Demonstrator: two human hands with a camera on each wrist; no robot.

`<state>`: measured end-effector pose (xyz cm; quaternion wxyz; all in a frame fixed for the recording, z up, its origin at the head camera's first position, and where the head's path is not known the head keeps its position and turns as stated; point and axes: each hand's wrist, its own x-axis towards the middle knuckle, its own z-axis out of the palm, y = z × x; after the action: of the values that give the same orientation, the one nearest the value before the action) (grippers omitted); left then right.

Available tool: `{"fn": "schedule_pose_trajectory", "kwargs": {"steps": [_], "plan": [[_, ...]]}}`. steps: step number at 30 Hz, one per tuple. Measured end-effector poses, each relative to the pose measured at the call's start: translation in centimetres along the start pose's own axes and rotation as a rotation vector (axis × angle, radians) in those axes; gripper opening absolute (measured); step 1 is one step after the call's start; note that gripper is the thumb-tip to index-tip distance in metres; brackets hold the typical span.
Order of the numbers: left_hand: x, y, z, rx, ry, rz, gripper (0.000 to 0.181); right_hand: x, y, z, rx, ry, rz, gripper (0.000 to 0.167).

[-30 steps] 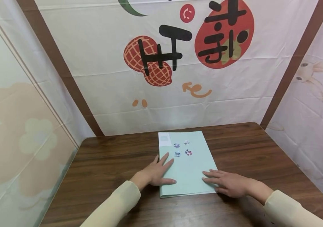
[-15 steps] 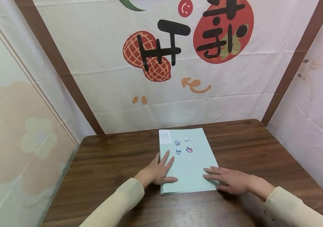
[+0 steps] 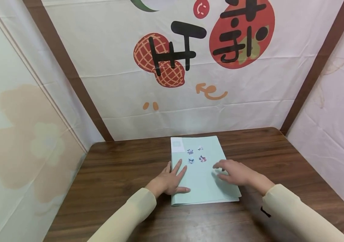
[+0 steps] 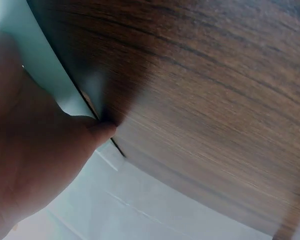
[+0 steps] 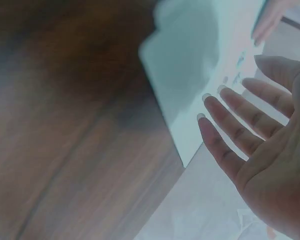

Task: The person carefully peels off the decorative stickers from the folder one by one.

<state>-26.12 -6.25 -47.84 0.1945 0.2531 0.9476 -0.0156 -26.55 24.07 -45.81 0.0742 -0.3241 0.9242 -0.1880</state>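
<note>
Folder (image 3: 203,185) lying closed at the tabletop's (image 3: 123,174) twelve o'clock, four stickers (image 3: 202,158) on its upper cover, left hand (image 3: 168,181) spread at its nine, grasping nothing, right hand (image 3: 233,172) loose, empty above its three; placing seemingly done, cover unlifted.

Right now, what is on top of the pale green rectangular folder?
The folder bears four cartoon figures, a white rectangular label at its far-left corner, and the left hand. The right hand hovers above. What the hands cover is hidden.
</note>
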Motion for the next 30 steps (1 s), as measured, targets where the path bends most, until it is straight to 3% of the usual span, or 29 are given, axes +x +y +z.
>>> {"fn": "schedule_pose_trajectory", "kwargs": {"steps": [4,9,14,24,30], "plan": [[-0.2,0.0,-0.5,0.002,-0.011,0.003,0.093,2.9,0.5,-0.3,0.071,0.045,0.027,0.034],[0.2,0.0,0.2,-0.007,-0.021,-0.002,0.093,5.5,1.4,-0.1,0.089,0.042,0.066,0.033],[0.3,0.2,0.2,-0.014,-0.023,-0.001,0.094,6.9,2.1,0.1,0.097,0.013,0.109,0.033],[-0.1,-0.1,-0.1,-0.022,-0.022,-0.020,0.095,9.3,2.7,0.2,0.105,0.030,0.101,0.034],[-0.5,-0.1,-0.2,-0.025,-0.026,-0.020,0.095,10.5,2.7,0.7,0.131,-0.009,0.112,0.035]]}}
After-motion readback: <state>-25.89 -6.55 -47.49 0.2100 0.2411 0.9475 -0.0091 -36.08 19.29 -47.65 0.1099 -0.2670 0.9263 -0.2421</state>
